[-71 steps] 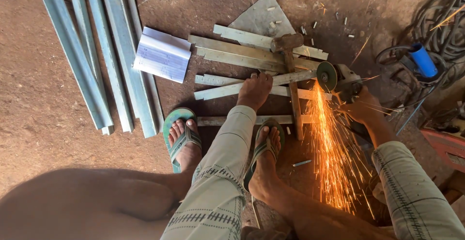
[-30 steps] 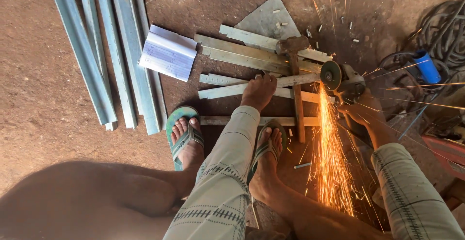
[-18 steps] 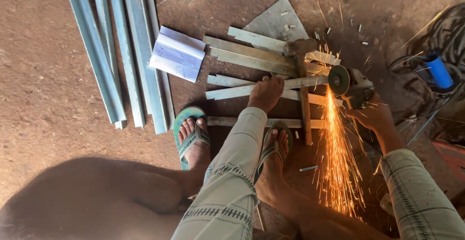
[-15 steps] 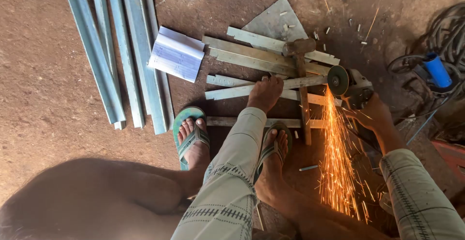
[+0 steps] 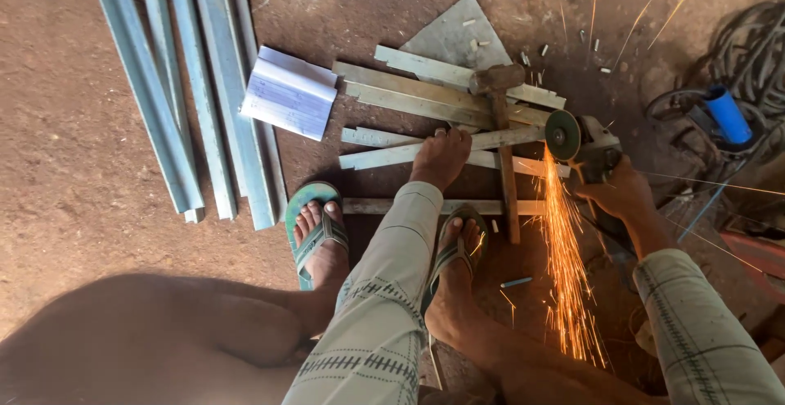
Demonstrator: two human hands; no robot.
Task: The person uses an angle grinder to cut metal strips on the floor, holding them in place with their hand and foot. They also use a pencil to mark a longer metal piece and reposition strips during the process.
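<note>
Earthen floor (image 5: 98, 209), reddish and dusty, carries everything in view. Long pale-blue metal channels (image 5: 196, 94) lie side by side at upper left, with a folded white ruled sheet (image 5: 288, 92) just beside their lower ends. Flat steel strips (image 5: 425, 98) lie roughly parallel at centre, partly over a triangular metal plate (image 5: 455, 35). The left hand (image 5: 440, 158) presses flat on one strip (image 5: 384, 156), fingers spread, its grip open and closed on nothing. Two feet in green sandals (image 5: 315, 229) rest just below; the nearer foot stands on a lower strip (image 5: 392, 206). A hammer (image 5: 500, 127) lies across the strips, head upward, handle pointing down the frame. The right hand (image 5: 625, 196) has its grip wrapped around the body of an angle grinder (image 5: 585, 143), whose disc (image 5: 562, 135) meets a strip end just right of the hammer handle. Orange sparks (image 5: 564, 282) stream down from the disc toward the lower edge. A blue cylinder (image 5: 726, 114) sits among dark cables (image 5: 756, 53) at far right.
</note>
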